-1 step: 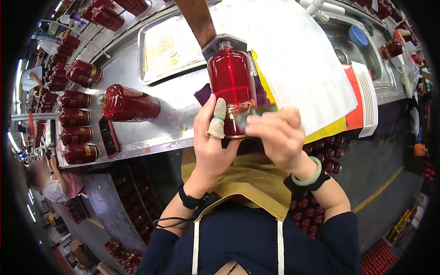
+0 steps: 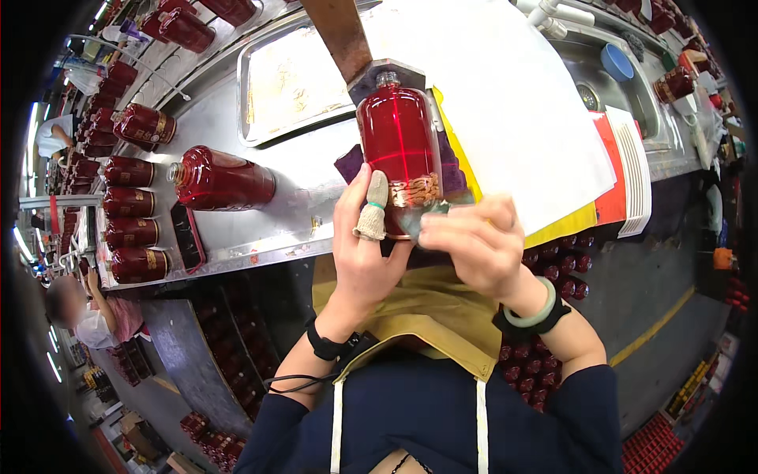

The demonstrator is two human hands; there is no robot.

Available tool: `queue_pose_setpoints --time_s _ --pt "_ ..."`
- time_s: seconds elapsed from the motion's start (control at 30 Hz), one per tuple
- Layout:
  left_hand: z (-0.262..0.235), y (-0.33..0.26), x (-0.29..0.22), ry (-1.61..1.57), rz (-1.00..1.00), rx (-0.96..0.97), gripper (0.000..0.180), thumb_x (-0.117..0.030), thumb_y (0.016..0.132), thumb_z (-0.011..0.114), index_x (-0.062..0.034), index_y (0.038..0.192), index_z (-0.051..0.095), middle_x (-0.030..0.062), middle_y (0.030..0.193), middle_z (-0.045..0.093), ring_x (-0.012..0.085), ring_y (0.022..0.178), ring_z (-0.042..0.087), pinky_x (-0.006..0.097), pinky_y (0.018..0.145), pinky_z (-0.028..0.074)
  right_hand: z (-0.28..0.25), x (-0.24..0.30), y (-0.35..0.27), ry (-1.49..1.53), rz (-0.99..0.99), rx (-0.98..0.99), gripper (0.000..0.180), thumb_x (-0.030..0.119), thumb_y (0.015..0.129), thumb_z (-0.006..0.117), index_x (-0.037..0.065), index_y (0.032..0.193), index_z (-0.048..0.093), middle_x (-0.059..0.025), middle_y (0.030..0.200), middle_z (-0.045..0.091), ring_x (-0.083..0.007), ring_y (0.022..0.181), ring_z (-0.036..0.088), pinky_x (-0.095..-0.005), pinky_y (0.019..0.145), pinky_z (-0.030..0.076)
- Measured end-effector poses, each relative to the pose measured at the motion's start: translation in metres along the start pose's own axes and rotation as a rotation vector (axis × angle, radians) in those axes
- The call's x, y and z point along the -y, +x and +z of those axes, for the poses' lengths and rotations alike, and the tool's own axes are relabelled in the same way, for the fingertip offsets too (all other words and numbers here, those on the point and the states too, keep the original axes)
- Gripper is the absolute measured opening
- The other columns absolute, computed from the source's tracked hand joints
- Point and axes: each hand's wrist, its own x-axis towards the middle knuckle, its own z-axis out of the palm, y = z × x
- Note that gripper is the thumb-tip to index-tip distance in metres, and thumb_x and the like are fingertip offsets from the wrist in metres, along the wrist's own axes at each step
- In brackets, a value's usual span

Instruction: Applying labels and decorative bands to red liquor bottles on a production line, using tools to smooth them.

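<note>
A red glass bottle [image 2: 397,134] lies with its bare threaded neck away from me, on a dark purple cloth beneath a metal stand. My left hand [image 2: 363,245] grips its lower left side, thumb at the base end. One left finger wears a knitted finger cover [image 2: 373,209] with a green band. Around the bottle's lower part runs a gold patterned band [image 2: 416,190]. My right hand [image 2: 478,241] pinches a thin grey-green flat piece [image 2: 414,220] against the bottle just below that band. Motion blurs this piece, so its exact kind is unclear.
A tray [image 2: 245,110] with gold-marked sheets is at the back left. Another red bottle [image 2: 229,179] lies on the steel table, near several more at the left. White paper sheets [image 2: 513,118] cover the right side, before a sink [image 2: 651,110]. A co-worker [image 2: 99,316] is far left.
My right hand and the flat piece have shifted slightly toward me, exposing more of the gold band. My left hand and the bottle stay put.
</note>
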Motion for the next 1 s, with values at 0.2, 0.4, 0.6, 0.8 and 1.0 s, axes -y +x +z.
queue_pose_setpoints --time_s 0.2,0.4,0.6,0.8,1.0 --pt "-0.006 0.004 -0.007 0.129 0.020 0.054 0.076 -0.006 0.073 0.088 0.0121 0.140 0.055 0.0289 0.152 0.049 0.0473 0.138 0.051 0.054 0.113 0.045 0.004 -0.008 0.016 0.341 0.521 -0.217 0.027 0.000 0.093 0.076 0.000 0.117 0.066 -0.0140 0.099 0.073 -0.0196 0.080 0.070 -0.0298 0.075 0.056" --pt "-0.007 0.004 -0.020 0.157 -0.013 0.116 0.074 -0.004 0.078 0.084 0.0053 0.145 0.056 0.0308 0.155 0.043 0.0483 0.138 0.051 0.054 0.113 0.046 0.025 -0.016 0.012 0.472 0.782 -0.150 0.024 0.008 0.103 0.066 -0.002 0.124 0.060 -0.0159 0.101 0.072 -0.0219 0.087 0.070 -0.0334 0.079 0.054" --pt "-0.005 0.005 -0.027 0.422 0.062 0.215 0.078 -0.002 0.077 0.083 -0.0118 0.151 0.059 0.0339 0.154 0.041 0.0507 0.135 0.050 0.054 0.111 0.045 0.025 -0.021 0.012 0.386 0.794 -0.203 0.022 0.007 0.102 0.067 -0.003 0.121 0.062 -0.0146 0.098 0.072 -0.0202 0.086 0.069 -0.0323 0.077 0.054" --pt "0.006 0.014 -0.047 0.479 -0.024 0.245 0.077 -0.033 0.067 0.093 -0.0289 0.140 0.070 0.0377 0.157 0.030 0.0511 0.137 0.044 0.054 0.110 0.044 0.011 -0.030 0.015 0.288 0.812 -0.260 0.021 0.009 0.103 0.066 -0.002 0.121 0.061 -0.0065 0.088 0.066 -0.0111 0.075 0.060 -0.0278 0.066 0.048" --pt "0.003 0.004 -0.020 0.191 -0.044 0.116 0.077 -0.018 0.069 0.096 -0.0136 0.141 0.068 0.0261 0.158 0.037 0.0453 0.138 0.046 0.050 0.111 0.044 0.007 -0.009 0.021 0.425 0.805 -0.254 0.022 0.006 0.104 0.064 -0.002 0.123 0.059 -0.0052 0.094 0.065 -0.0091 0.082 0.061 -0.0251 0.073 0.050"
